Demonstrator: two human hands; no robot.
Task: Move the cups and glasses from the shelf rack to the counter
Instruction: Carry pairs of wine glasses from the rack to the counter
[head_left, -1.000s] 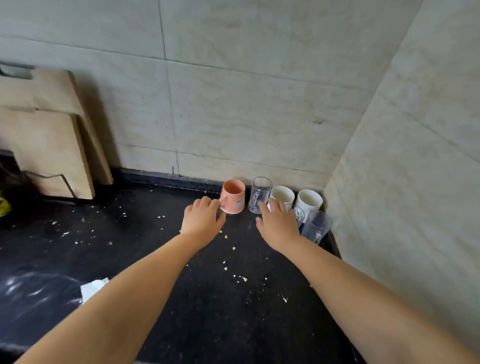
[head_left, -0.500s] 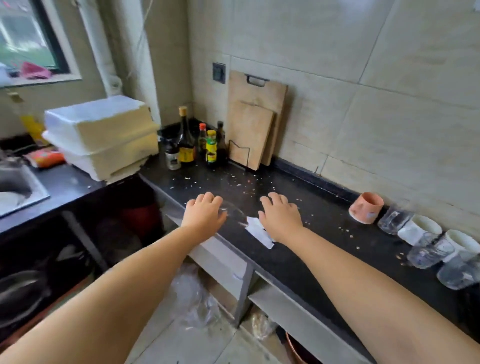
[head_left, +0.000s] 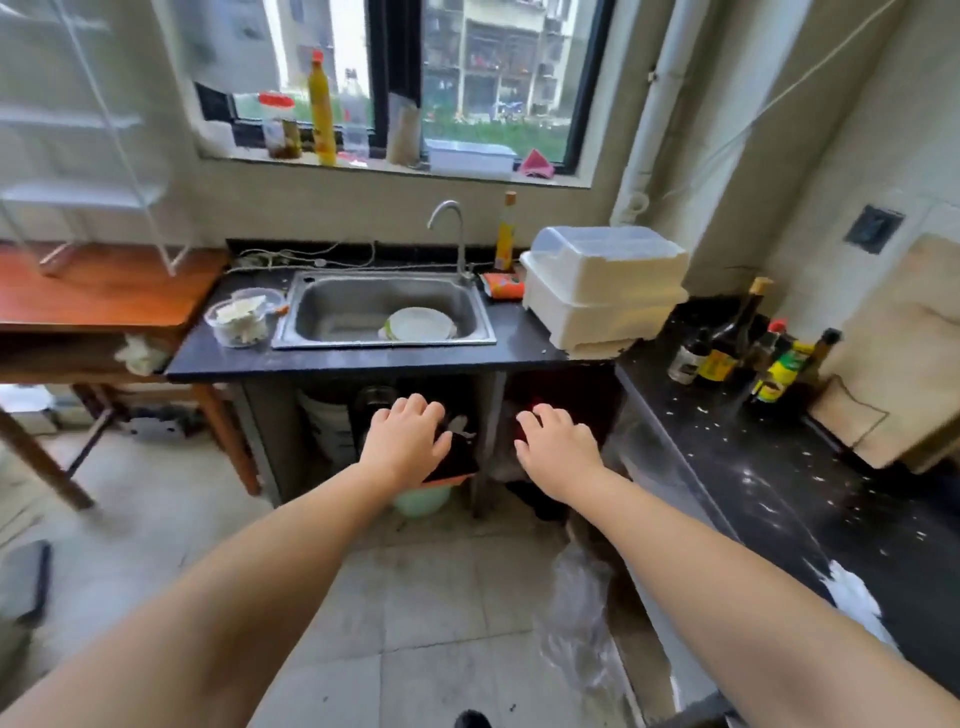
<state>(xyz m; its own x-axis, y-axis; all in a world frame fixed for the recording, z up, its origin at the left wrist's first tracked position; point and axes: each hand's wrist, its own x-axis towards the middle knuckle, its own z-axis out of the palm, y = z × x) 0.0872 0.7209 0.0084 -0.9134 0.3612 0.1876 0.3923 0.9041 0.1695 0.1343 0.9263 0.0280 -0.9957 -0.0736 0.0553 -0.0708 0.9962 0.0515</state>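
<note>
My left hand (head_left: 405, 441) and my right hand (head_left: 558, 449) are both held out in front of me, palms down, fingers spread, holding nothing. They hover over the floor in front of the open space under the sink. A white wire shelf rack (head_left: 88, 130) stands blurred at the far left on a wooden table (head_left: 104, 291). No cups or glasses show on it from here. The black counter (head_left: 753, 467) runs along the right side. The cups set down earlier are out of view.
A steel sink (head_left: 384, 312) with a white plate sits under the window. A white dish box (head_left: 602, 291), sauce bottles (head_left: 748, 348) and a cutting board (head_left: 893, 353) stand on the right counter. Buckets and a green basin sit under the sink. A plastic bag lies on the floor.
My view has swung left from the counter corner with the cups to the sink and window. Both hands left the cups and stay empty in front of me.
</note>
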